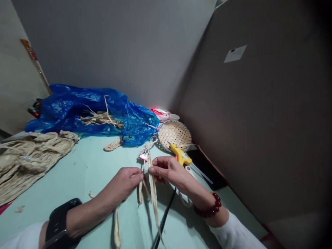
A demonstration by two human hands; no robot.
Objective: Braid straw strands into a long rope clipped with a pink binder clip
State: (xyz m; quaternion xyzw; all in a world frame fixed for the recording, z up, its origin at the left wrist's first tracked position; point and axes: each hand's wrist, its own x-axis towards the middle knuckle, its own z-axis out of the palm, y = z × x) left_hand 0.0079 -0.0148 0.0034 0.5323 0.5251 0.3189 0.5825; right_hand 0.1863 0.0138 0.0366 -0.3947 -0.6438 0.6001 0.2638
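Note:
My left hand [126, 181] pinches a pale dried straw strip [140, 192] between thumb and fingers, low on the light green table [85, 166]. My right hand [166, 169] pinches a neighbouring straw strip [153, 193] just to the right. Both strips run up to a pink binder clip [144, 155] that clamps their far ends. The loose ends trail toward me over the table. A black watch sits on my left wrist, and a red bead bracelet on my right.
A yellow glue gun [181, 155] lies behind my right hand, its black cord [163, 221] running toward me. A round woven basket [174, 134] sits beyond. A blue plastic bag [90, 109] with straw lies at the back. Braided straw bundles [28, 155] are heaped left. A brown board [259, 121] stands right.

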